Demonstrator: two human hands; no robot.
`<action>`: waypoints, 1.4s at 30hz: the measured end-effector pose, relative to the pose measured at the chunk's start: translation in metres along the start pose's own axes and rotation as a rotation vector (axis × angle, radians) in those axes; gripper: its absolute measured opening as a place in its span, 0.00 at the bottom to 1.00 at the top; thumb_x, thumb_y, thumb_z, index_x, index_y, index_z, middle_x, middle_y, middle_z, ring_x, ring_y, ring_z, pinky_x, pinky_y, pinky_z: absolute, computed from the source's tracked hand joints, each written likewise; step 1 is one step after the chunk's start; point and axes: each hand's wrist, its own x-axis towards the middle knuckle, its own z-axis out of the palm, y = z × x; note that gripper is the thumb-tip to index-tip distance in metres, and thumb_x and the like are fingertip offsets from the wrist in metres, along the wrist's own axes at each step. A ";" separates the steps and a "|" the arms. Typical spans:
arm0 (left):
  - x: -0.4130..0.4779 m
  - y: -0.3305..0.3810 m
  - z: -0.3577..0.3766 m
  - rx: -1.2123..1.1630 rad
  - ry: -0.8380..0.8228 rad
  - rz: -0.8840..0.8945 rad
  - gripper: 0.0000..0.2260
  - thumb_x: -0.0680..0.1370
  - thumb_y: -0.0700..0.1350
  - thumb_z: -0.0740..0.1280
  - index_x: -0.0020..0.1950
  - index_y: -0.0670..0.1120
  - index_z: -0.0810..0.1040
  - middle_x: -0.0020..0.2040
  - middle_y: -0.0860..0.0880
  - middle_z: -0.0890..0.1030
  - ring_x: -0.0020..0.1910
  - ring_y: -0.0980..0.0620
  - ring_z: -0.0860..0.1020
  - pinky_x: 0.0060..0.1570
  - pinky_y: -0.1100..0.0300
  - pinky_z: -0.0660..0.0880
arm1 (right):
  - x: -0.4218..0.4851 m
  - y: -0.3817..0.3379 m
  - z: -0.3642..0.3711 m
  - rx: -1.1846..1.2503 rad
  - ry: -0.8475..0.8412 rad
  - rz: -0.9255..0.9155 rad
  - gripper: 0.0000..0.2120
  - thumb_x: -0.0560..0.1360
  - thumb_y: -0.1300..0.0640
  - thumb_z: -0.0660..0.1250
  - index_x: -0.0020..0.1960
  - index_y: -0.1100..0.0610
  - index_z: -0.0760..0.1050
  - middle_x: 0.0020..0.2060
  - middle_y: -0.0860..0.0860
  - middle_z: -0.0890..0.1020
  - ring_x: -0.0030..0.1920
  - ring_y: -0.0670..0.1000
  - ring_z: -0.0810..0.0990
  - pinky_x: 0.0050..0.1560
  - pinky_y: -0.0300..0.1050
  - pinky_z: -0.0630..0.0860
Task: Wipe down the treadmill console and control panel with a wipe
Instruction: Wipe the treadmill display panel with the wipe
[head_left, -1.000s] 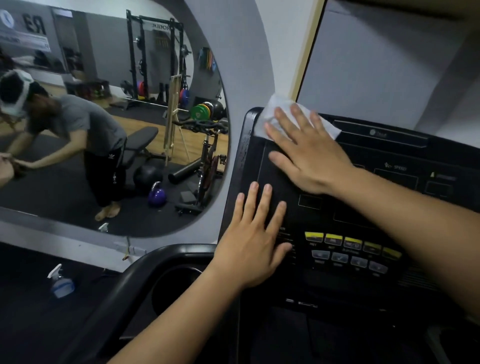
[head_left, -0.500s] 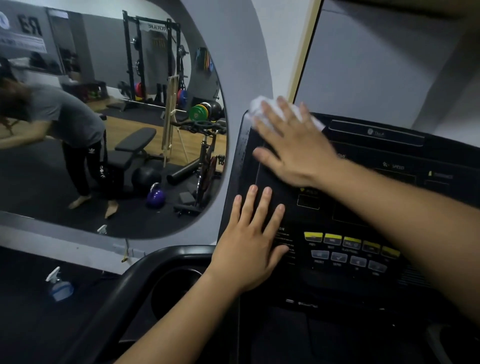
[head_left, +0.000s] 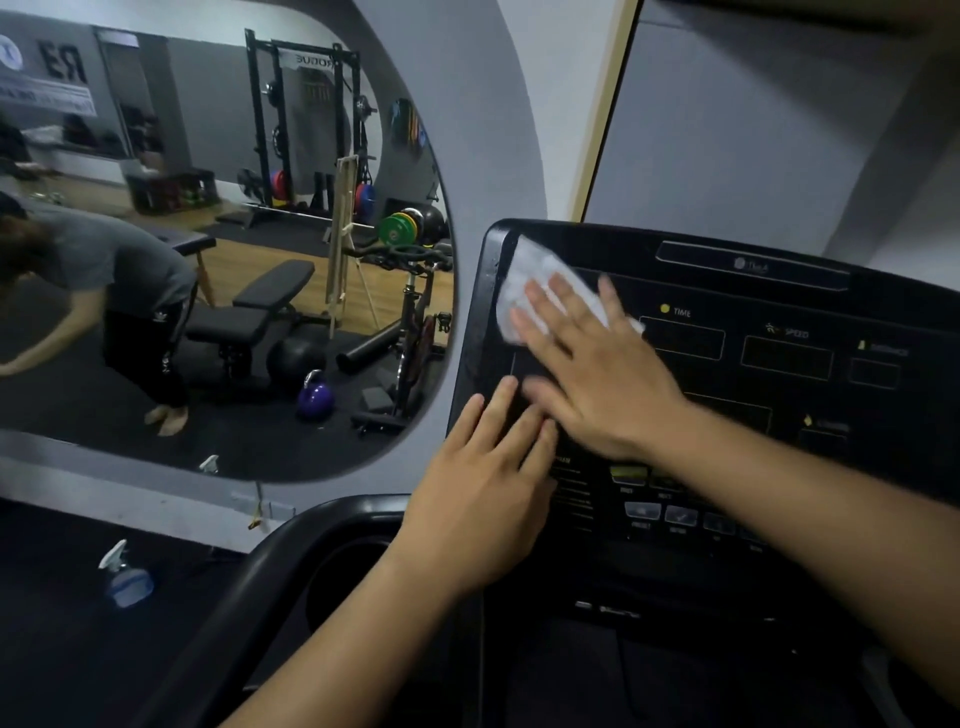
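Observation:
The black treadmill console (head_left: 753, 291) fills the right half of the view, with display windows labelled TIME and SPEED and a control panel (head_left: 670, 512) of yellow and grey buttons lower down. A white wipe (head_left: 530, 275) lies on the console's upper left corner. My right hand (head_left: 592, 374) presses flat on the wipe with straight, spread fingers. My left hand (head_left: 483, 493) rests flat on the console's lower left edge, fingers straight, just below the right hand.
A black curved handrail with a cup holder (head_left: 332, 566) sits below the console's left side. A spray bottle (head_left: 124, 577) stands on the dark floor at the lower left. A large wall mirror (head_left: 218, 249) reflects gym equipment and a bending person.
My right hand has slid the wipe down from the console's top edge onto its upper left face. My left hand has stayed in place.

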 end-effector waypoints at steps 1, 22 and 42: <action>-0.004 -0.001 0.001 -0.027 0.070 0.003 0.19 0.77 0.47 0.61 0.65 0.40 0.77 0.65 0.39 0.77 0.71 0.38 0.68 0.68 0.42 0.67 | -0.021 -0.009 0.010 0.004 -0.009 -0.051 0.33 0.79 0.38 0.47 0.79 0.54 0.49 0.78 0.55 0.48 0.78 0.56 0.42 0.74 0.66 0.44; 0.044 0.001 0.028 -0.120 0.059 -0.181 0.24 0.79 0.46 0.54 0.74 0.39 0.67 0.76 0.37 0.62 0.76 0.35 0.56 0.73 0.42 0.58 | -0.064 0.072 0.001 -0.079 -0.038 0.173 0.35 0.79 0.36 0.42 0.78 0.57 0.51 0.78 0.54 0.53 0.78 0.53 0.50 0.70 0.74 0.44; 0.076 0.036 0.003 -0.198 0.153 -0.107 0.24 0.76 0.40 0.57 0.72 0.35 0.66 0.74 0.36 0.65 0.75 0.38 0.61 0.73 0.44 0.61 | -0.061 0.035 -0.003 0.159 -0.011 0.233 0.32 0.77 0.39 0.47 0.78 0.52 0.56 0.78 0.51 0.53 0.78 0.51 0.45 0.72 0.70 0.40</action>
